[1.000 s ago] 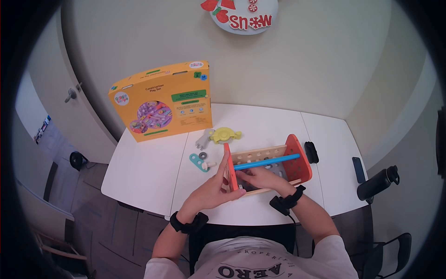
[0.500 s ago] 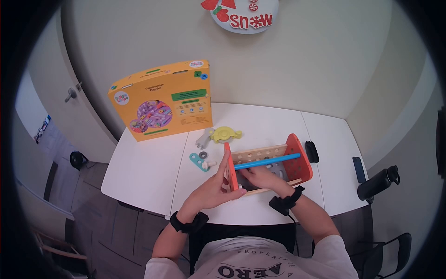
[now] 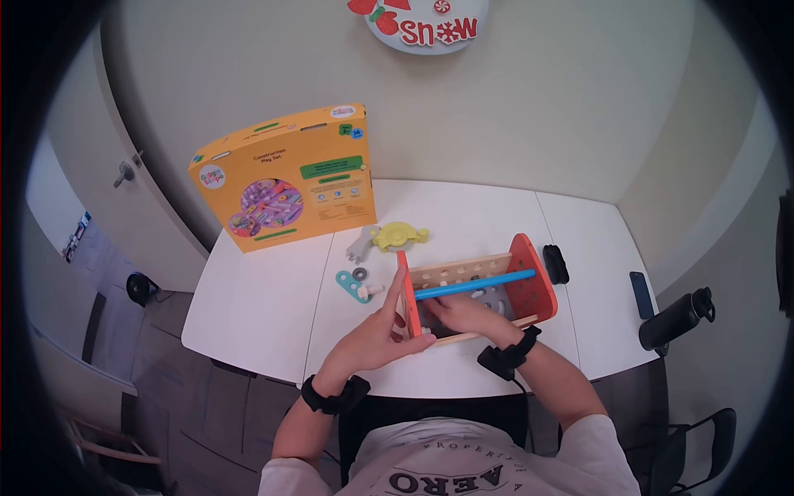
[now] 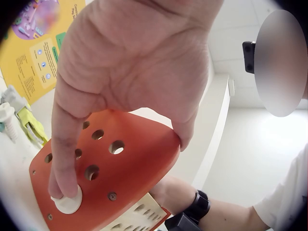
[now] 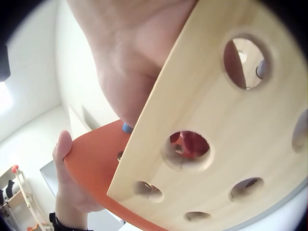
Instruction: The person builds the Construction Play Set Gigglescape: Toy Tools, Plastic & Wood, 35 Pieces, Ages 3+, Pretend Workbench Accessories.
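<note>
A toy toolbox (image 3: 531, 285) has orange end panels, pale wooden sides full of holes and a blue bar (image 3: 475, 285) across its top. My left hand (image 3: 372, 335) grips its left end panel, thumb hooked on the near edge. In the left wrist view, fingertips of that hand press on a round white bolt head (image 4: 69, 205) lying against the outer face. My right hand (image 3: 463, 314) reaches under the blue bar into the box, close to the same panel's inner side. The wooden side (image 5: 202, 106) hides its fingers in the right wrist view.
Left of the toolbox lie a teal strip (image 3: 348, 283), a white bolt (image 3: 372, 291), a grey ring (image 3: 360, 274), a grey wrench (image 3: 361, 245) and a yellow toy piece (image 3: 400, 236). A yellow carton (image 3: 281, 174) stands behind. Rightward are a black case (image 3: 556, 264), phone (image 3: 641, 295) and bottle (image 3: 672, 322).
The head view has shifted slightly. My left hand keeps its place on the end panel, and my right hand stays inside the toolbox with only small motion.
</note>
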{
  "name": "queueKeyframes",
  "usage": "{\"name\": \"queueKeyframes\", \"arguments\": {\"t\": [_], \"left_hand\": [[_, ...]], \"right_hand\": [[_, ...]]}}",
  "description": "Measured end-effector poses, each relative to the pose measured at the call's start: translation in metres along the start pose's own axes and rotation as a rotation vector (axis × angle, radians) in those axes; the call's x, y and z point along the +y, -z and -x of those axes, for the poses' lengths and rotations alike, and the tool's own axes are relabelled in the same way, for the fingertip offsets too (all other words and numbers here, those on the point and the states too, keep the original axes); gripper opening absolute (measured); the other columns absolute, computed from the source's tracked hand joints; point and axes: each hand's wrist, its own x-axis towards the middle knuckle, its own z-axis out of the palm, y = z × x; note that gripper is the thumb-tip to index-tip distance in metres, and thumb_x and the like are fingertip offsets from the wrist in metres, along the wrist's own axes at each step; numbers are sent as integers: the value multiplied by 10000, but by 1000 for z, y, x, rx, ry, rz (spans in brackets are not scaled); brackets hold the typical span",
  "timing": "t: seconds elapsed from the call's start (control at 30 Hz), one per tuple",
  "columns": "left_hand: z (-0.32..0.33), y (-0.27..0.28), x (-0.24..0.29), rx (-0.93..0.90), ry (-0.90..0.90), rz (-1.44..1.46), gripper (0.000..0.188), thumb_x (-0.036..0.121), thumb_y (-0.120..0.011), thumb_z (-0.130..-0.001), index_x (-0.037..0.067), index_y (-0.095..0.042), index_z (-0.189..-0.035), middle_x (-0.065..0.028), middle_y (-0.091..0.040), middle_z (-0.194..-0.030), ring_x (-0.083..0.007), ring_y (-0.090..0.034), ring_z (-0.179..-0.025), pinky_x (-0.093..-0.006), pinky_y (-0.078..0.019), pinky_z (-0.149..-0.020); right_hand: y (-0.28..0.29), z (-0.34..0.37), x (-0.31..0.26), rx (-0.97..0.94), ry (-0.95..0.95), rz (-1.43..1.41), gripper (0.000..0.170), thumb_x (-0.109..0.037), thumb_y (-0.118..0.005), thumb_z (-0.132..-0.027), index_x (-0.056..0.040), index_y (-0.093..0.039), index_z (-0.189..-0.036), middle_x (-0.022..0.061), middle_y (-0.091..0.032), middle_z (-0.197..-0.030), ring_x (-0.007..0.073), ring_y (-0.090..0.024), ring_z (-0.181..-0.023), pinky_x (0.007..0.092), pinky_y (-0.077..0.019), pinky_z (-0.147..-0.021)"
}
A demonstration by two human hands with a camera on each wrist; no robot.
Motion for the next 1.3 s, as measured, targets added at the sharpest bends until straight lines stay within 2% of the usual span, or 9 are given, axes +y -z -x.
{"name": "queueKeyframes", "arguments": {"t": [0.17, 0.37, 0.47, 0.57, 0.67, 0.77, 0.87, 1.13, 1.3], "left_hand": [[0, 1, 0, -1, 26, -28, 1219, 184, -788, -964, 209, 202, -1675, -206, -671, -1066, -257, -744, -939, -391, -644, -874], [-1, 3, 2, -11, 69, -16, 1214, 186, -791, -963, 218, 188, -1679, -213, -658, -1082, -272, -744, -970, -399, -645, -891], [-2, 3, 4, -10, 66, -23, 1211, 188, -791, -963, 220, 184, -1681, -216, -654, -1086, -277, -747, -975, -399, -645, -893], [-1, 2, 3, -8, 73, -7, 1209, 197, -793, -962, 222, 178, -1683, -218, -652, -1088, -278, -747, -973, -399, -644, -894], [-1, 2, 1, -8, 70, -13, 1208, 210, -796, -962, 229, 172, -1685, -218, -653, -1088, -274, -746, -967, -395, -643, -893], [-1, 2, 3, -4, 69, -19, 1208, 224, -799, -961, 232, 168, -1686, -219, -655, -1091, -267, -745, -966, -390, -643, -888], [-1, 1, -1, 2, 38, -18, 1209, 243, -803, -960, 231, 162, -1688, -222, -655, -1103, -262, -746, -953, -385, -643, -871], [3, -15, 10, 140, -21, -120, 1184, 375, -826, -928, 209, 46, -1712, -184, -630, -1029, -275, -751, -794, -361, -629, -772], [-7, -5, 8, 294, 60, -239, 1026, 367, -789, -952, 101, -135, -1696, -243, -575, -1210, -332, -719, -1055, -361, -610, -834]], "right_hand": [[-1, -3, 9, -183, 88, 60, 294, -216, -503, -1100, -17, -643, -1266, 176, -718, -994, 326, -710, -867, 423, -563, -786], [11, 3, -29, -177, -181, -194, 286, -209, -506, -1095, 1, -659, -1213, 187, -711, -1039, 326, -711, -907, 402, -564, -809], [0, -1, -4, -92, 76, 29, 278, -186, -512, -1089, 11, -642, -1236, 182, -718, -1048, 314, -716, -892, 406, -569, -794], [6, -1, -16, -75, -94, -125, 266, -163, -533, -1075, 10, -635, -1250, 181, -723, -1073, 302, -715, -933, 407, -566, -816], [-2, 1, 0, -195, 82, -3, 248, -121, -552, -1049, 9, -638, -1242, 170, -730, -1073, 290, -715, -951, 404, -564, -830], [6, -4, -8, -190, -162, -76, 301, -80, -534, -1046, -21, -640, -1322, 140, -737, -1153, 257, -727, -1057, 378, -571, -898], [5, 1, -9, -207, -17, -184, 316, -60, -594, -999, -22, -644, -1309, 126, -748, -1097, 247, -732, -1065, 381, -574, -891], [17, 34, -54, 66, -7, 345, 285, -123, -647, -971, 37, -637, -1207, 269, -699, -1156, 476, -662, -1071, 522, -538, -906], [20, 62, -75, 207, 44, 312, 359, -221, -655, -996, 50, -636, -1229, 271, -701, -1182, 471, -668, -1091, 523, -532, -941]]}}
